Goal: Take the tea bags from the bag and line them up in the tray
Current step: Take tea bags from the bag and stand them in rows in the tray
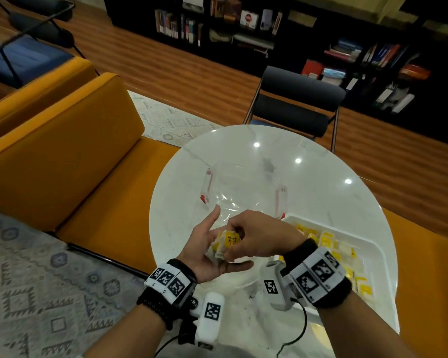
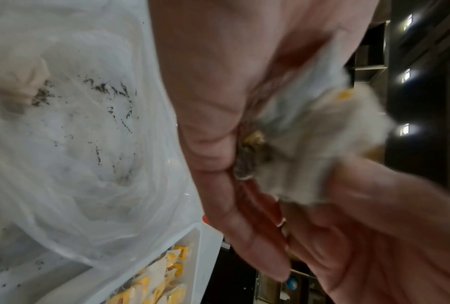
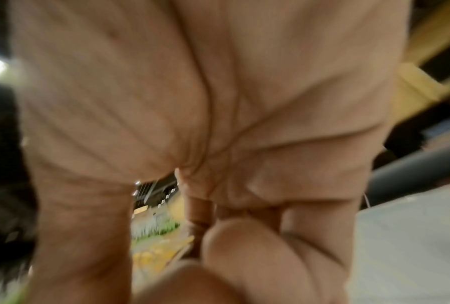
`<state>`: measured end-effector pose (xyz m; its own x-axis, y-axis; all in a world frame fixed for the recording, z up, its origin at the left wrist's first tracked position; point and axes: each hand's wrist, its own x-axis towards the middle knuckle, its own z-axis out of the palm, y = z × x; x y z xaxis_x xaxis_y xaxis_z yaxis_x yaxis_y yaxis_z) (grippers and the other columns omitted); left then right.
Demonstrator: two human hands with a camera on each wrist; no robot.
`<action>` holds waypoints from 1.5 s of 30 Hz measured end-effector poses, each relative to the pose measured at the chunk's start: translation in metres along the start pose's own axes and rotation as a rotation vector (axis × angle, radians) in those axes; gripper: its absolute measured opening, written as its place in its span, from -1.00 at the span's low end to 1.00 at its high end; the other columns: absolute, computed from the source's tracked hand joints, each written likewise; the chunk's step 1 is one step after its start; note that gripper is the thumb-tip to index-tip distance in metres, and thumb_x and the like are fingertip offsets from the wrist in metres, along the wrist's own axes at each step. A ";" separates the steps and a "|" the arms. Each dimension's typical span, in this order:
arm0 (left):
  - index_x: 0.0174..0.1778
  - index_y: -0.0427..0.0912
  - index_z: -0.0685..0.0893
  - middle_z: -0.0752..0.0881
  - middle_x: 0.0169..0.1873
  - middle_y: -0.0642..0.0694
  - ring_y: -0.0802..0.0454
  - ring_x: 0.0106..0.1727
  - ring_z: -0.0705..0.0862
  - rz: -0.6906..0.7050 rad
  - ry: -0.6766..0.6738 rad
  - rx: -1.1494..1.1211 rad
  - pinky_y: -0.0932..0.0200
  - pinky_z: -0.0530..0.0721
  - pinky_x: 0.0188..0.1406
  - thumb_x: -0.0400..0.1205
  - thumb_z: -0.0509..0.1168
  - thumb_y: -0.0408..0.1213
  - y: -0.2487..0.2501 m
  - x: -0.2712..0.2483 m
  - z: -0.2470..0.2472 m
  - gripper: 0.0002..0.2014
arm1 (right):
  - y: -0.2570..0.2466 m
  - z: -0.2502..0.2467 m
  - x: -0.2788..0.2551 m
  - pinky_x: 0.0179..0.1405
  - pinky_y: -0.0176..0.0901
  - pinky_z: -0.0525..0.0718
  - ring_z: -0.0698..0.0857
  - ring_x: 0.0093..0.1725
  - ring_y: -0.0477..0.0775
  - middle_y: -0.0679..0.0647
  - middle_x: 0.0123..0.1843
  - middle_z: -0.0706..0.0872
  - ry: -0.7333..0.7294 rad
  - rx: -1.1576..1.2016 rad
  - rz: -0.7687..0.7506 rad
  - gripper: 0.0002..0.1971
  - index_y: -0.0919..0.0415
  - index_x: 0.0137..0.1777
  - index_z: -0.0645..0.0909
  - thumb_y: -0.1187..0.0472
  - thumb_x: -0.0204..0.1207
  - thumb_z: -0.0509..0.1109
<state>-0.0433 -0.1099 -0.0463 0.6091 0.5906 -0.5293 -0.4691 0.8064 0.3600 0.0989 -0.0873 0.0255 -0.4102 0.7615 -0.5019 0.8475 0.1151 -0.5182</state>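
A small clump of tea bags (image 1: 224,245) sits in your left hand (image 1: 207,257), cupped in its palm with the forefinger straight, while your right hand (image 1: 254,237) pinches the clump from above. Behind them lies the clear bag (image 1: 239,187); the white tray (image 1: 373,251), at your right, holds more rows.

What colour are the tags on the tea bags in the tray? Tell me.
Yellow, on the tea bags in the tray; head view.

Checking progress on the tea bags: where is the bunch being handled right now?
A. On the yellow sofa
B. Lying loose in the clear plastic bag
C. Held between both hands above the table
C: the bunch of tea bags sits in the left hand while the right hand pinches it, near the white tray.
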 end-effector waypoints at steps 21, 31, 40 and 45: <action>0.26 -0.13 0.74 0.75 -0.43 -0.07 0.07 -0.50 0.62 -0.141 0.477 0.854 0.28 0.43 -0.64 0.64 0.35 -0.53 -0.009 -0.034 -0.091 -0.67 | 0.041 0.150 0.067 0.19 0.03 0.58 0.62 0.30 0.24 0.14 0.33 0.59 0.024 -0.148 0.192 -0.60 0.09 0.35 0.49 -0.04 0.58 0.38; 0.58 -0.18 0.52 0.69 -0.26 -0.22 0.08 -0.61 0.62 -0.171 0.548 1.089 0.29 0.42 -0.67 0.64 0.35 -0.51 -0.025 -0.023 -0.097 -0.45 | 0.048 0.171 0.082 0.09 -0.08 0.71 0.73 0.16 0.24 0.20 0.18 0.72 0.050 0.017 0.333 -0.70 0.25 0.10 0.66 0.10 0.46 0.53; 0.68 -0.14 0.36 0.69 0.07 -0.19 0.10 -0.48 0.67 -0.130 0.590 1.242 0.29 0.53 -0.64 0.68 0.31 -0.42 -0.012 -0.016 -0.089 -0.39 | 0.057 0.097 0.049 -0.45 -0.26 0.57 0.81 -0.32 0.01 0.18 -0.30 0.74 0.176 0.659 0.191 -0.74 0.18 -0.27 0.49 0.39 0.45 0.54; 0.37 -0.08 0.64 0.69 -0.14 -0.23 0.08 -0.50 0.61 -0.009 0.548 1.031 0.24 0.43 -0.60 0.65 0.32 -0.50 0.008 -0.024 -0.080 -0.61 | 0.056 0.053 0.026 -0.38 -0.28 0.60 0.75 -0.32 0.00 0.10 -0.30 0.79 0.253 0.779 0.060 -0.91 0.23 -0.09 0.64 0.31 0.54 0.52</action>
<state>-0.1126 -0.1201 -0.0920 0.1343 0.6959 -0.7055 0.4287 0.6011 0.6745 0.1177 -0.0946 -0.0530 -0.2044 0.8836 -0.4212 0.3507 -0.3356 -0.8743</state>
